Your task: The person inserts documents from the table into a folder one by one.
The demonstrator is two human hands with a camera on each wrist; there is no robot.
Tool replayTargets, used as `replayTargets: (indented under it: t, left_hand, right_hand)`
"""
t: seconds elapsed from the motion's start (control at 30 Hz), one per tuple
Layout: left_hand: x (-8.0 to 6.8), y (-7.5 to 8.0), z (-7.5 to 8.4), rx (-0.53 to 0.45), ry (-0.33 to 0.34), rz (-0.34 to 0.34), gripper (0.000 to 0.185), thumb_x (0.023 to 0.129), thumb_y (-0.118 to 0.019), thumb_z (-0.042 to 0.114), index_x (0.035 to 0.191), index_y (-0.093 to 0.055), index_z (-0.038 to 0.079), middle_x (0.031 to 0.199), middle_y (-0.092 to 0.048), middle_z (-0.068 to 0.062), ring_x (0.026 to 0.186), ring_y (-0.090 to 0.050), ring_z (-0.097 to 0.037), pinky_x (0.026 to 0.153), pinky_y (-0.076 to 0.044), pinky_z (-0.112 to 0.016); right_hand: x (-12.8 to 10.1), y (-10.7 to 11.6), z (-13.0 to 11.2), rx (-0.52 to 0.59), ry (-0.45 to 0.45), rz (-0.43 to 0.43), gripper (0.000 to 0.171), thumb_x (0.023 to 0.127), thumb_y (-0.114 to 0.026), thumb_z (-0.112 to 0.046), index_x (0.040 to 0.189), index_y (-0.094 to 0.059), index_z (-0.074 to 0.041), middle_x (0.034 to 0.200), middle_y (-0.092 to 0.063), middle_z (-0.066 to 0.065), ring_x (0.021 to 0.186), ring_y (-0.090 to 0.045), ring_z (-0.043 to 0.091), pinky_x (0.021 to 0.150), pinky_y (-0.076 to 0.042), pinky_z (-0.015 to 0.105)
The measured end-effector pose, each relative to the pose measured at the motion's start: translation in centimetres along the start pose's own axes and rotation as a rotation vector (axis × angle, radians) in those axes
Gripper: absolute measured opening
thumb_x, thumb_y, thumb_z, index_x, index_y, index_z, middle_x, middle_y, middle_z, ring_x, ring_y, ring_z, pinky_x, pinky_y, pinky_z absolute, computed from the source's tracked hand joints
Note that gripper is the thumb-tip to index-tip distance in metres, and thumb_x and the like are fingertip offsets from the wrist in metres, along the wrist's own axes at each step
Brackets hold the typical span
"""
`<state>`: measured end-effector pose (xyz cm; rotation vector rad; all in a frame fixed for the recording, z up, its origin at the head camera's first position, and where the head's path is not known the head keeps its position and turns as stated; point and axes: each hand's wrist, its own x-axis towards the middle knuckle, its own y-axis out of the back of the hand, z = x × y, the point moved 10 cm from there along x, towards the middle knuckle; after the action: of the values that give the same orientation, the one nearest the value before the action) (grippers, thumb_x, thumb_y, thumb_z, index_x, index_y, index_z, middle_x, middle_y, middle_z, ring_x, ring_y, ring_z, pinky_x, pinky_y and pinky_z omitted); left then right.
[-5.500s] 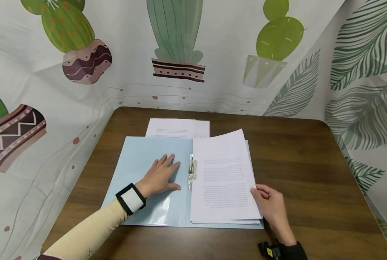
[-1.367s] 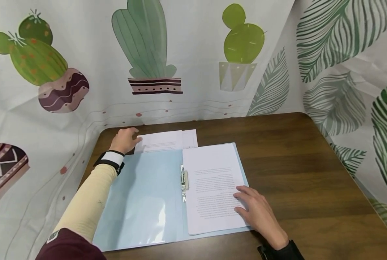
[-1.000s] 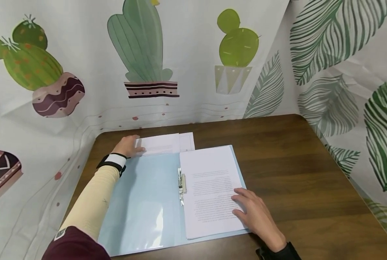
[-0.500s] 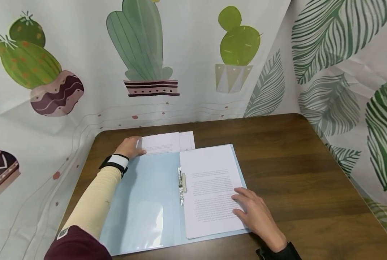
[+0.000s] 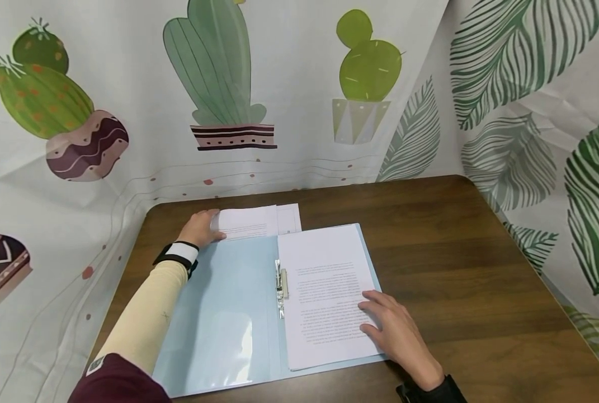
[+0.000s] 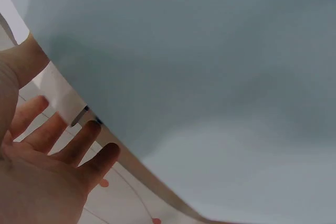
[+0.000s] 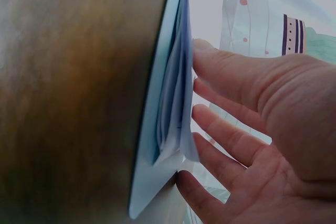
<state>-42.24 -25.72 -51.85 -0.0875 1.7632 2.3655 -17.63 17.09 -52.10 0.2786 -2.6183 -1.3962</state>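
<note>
On the dark wooden table [image 5: 455, 268], a pale blue folder [image 5: 229, 302] is lying open, its metal clip [image 5: 281, 285] running along the middle fold. The right half is carrying a stack of printed pages [image 5: 324, 296]. The right hand [image 5: 397, 330] is resting flat on the near right part of this stack, fingers [image 7: 231, 140] straight and spread, palm down, gripping nothing; in the right wrist view the edges of the pages are lying just beside the fingers, above the folder cover [image 7: 152, 145].

At the far left corner of the folder, the left hand [image 5: 203, 226] is touching the left end of loose white sheets [image 5: 259, 221] that are lying on the table, partly tucked under the folder's far edge. In the left wrist view the fingers [image 6: 68, 145] are showing straight and slightly spread beside the cover's edge [image 6: 199, 77]; whether they are pinching a sheet cannot be told from these pictures, though the hand is appearing relaxed rather than clenched.

Judged as material, the loose sheets are appearing light, thin and limp; they are likely sliding easily on the smooth wood and creasing if squeezed. The exposed left end looks the best place to take them, thumb above and fingers beneath.

A curtain [image 5: 218, 84] printed with cacti and leaves is enclosing the table.
</note>
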Motion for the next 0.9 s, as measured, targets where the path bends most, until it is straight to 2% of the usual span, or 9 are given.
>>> replayTargets:
  t: [0.17,0.27,0.47,0.53,0.63,0.77,0.9]
  left_hand:
    - [-0.2,0.3,0.0,-0.059,-0.009,0.054,0.088,0.083,-0.087,0.013,0.154,-0.038,-0.005,0.147,-0.042,-0.034,0.131,-0.046,-0.05,0.112,-0.034,-0.064]
    - [-0.4,0.7,0.2,-0.089,-0.024,0.075,0.086,0.083,-0.086,0.01,0.154,-0.039,-0.002,0.145,-0.04,-0.033,0.128,-0.047,-0.05,0.111,-0.036,-0.063]
    - [-0.8,2.0,0.5,-0.154,-0.053,0.157,0.051,0.098,-0.069,0.009,0.143,-0.049,-0.002,0.143,-0.04,-0.034,0.126,-0.05,-0.051,0.105,-0.041,-0.062]
    - [-0.9,2.5,0.5,-0.172,-0.049,0.191,0.038,0.101,-0.062,0.005,0.138,-0.053,-0.002,0.141,-0.043,-0.033,0.125,-0.051,-0.05,0.104,-0.042,-0.062]
    - [-1.1,3.1,0.6,-0.191,-0.034,0.234,0.028,0.1,-0.058,-0.002,0.128,-0.059,-0.001,0.136,-0.052,-0.031,0.123,-0.053,-0.048,0.101,-0.044,-0.062]
    - [-1.3,3.8,0.5,-0.195,-0.015,0.302,0.029,0.095,-0.062,-0.009,0.123,-0.062,-0.002,0.126,-0.063,-0.03,0.115,-0.06,-0.046,0.093,-0.049,-0.059]
    - [-1.5,4.2,0.2,-0.197,0.008,0.36,0.03,0.093,-0.065,-0.009,0.122,-0.064,-0.002,0.109,-0.067,-0.028,0.093,-0.063,-0.041,0.079,-0.051,-0.054]
  right_hand:
    - [0.0,0.0,0.0,0.001,-0.004,-0.01,0.041,0.079,-0.089,-0.01,0.117,-0.076,-0.005,0.139,-0.062,0.013,0.134,-0.053,0.035,0.105,-0.041,0.062]
    - [-0.1,0.1,-0.1,0.007,0.001,-0.003,0.04,0.08,-0.089,-0.01,0.117,-0.075,-0.004,0.139,-0.062,0.013,0.134,-0.053,0.035,0.105,-0.042,0.062]
    - [-0.1,0.3,-0.3,0.013,0.024,0.022,0.038,0.08,-0.088,-0.008,0.116,-0.075,-0.003,0.137,-0.063,0.013,0.133,-0.054,0.035,0.104,-0.043,0.061]
    - [-0.2,0.3,-0.3,0.011,0.026,0.022,0.038,0.08,-0.087,-0.008,0.116,-0.075,-0.003,0.138,-0.063,0.013,0.133,-0.054,0.036,0.104,-0.043,0.062]
    - [-0.1,0.3,-0.4,0.01,0.026,0.025,0.038,0.08,-0.088,-0.008,0.116,-0.075,-0.003,0.138,-0.063,0.014,0.133,-0.054,0.036,0.104,-0.042,0.062]
    - [-0.1,0.3,-0.3,0.008,0.024,0.026,0.039,0.08,-0.088,-0.008,0.116,-0.075,-0.003,0.138,-0.063,0.014,0.133,-0.054,0.036,0.104,-0.042,0.061]
    - [-0.1,0.2,-0.3,0.01,0.021,0.023,0.039,0.08,-0.088,-0.008,0.116,-0.075,-0.003,0.138,-0.063,0.013,0.133,-0.054,0.036,0.105,-0.042,0.061]
